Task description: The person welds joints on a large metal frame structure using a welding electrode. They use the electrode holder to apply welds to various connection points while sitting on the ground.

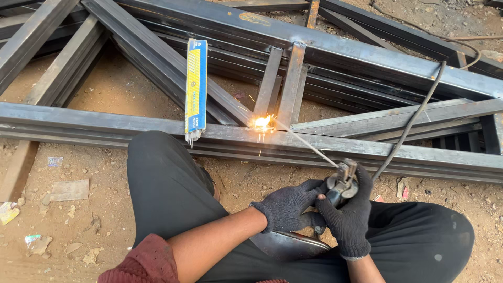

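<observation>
While a steel truss frame (335,52) of dark rectangular tubes lies across sandy ground (78,220), a long blue and yellow packet of welding rods (196,86) rests on its nearest rail (105,126), rod tips poking out at the lower end. Scraps of paper and stone litter the dirt to the left. Both hands wear black knit gloves: the left hand (288,208) and right hand (348,215) are clenched together around an electrode holder (341,181), above the person's black trousers. A black cable (414,118) trails from it across the frame. Its thin welding rod (304,141) slants up-left to a bright orange spark (262,123) where an upright piece (291,86) meets the rail.
</observation>
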